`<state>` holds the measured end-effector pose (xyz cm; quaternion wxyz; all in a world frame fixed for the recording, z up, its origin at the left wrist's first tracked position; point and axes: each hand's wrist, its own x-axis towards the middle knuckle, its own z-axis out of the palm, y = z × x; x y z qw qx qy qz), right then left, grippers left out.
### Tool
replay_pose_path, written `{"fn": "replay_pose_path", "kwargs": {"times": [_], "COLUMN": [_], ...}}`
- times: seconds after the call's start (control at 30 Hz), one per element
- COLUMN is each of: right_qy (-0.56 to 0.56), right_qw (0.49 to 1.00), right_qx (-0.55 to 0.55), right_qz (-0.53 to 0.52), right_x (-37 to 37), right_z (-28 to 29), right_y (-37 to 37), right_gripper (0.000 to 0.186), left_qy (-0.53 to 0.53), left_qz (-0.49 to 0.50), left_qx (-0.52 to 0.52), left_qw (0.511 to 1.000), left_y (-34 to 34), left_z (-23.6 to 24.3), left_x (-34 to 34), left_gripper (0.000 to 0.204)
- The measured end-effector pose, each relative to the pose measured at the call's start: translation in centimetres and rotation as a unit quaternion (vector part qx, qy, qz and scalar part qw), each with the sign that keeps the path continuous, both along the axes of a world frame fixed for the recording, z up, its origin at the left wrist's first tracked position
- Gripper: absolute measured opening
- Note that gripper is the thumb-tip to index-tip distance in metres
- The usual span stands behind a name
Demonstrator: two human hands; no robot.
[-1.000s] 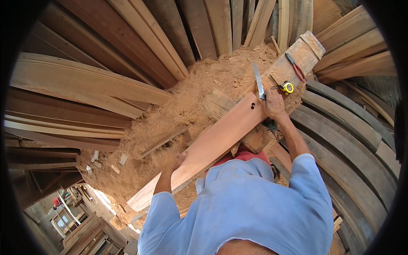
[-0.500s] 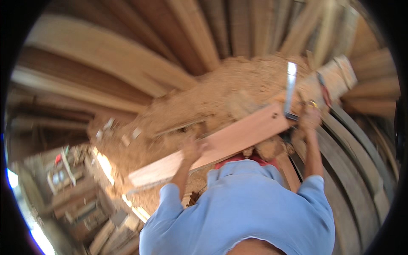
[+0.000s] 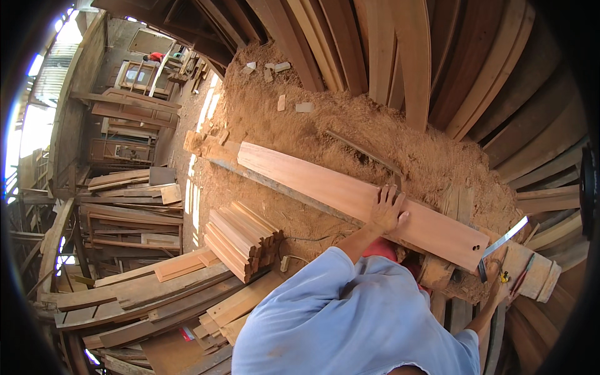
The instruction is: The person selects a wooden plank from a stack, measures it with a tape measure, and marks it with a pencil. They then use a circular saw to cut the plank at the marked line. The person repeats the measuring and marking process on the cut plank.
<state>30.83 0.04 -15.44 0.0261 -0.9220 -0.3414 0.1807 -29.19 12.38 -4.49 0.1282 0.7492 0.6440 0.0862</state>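
Board [image 3: 312, 180] of pale reddish wood lies lengthwise under the left hand [image 3: 387, 212], whose fingers are spread wide and laid flat across the board just right of its middle, tips reaching its far edge, thumb out to the side. Past the board's right end is the right hand [image 3: 498, 291], just beside a tape measure [image 3: 504, 275]; whether its fingers grip anything cannot be told. A metal square [image 3: 506, 235] stands at the board's right end, with pliers [image 3: 524, 275] farther beyond that end.
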Motion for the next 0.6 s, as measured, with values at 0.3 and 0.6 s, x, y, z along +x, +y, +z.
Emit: {"fn": "replay_pose_path", "kwargs": {"times": [0.3,0.6], "right_qy": [0.427,0.461], "right_qw": [0.843,0.841], "right_qx": [0.205,0.002], "right_qz": [-0.254,0.282], "right_x": [-11.2,-41.8], "right_z": [14.2,20.5], "right_y": [2.0,8.4], "right_gripper": [0.04,0.04], "left_qy": [-0.061,-0.494], "left_qz": [-0.037,0.02], "left_qx": [-0.091,-0.422], "left_qw": [0.993,0.76], "left_y": [0.3,-4.9], "left_z": [0.4,-1.0], "left_x": [-2.0,-4.3], "left_gripper": [0.071,0.042]}}
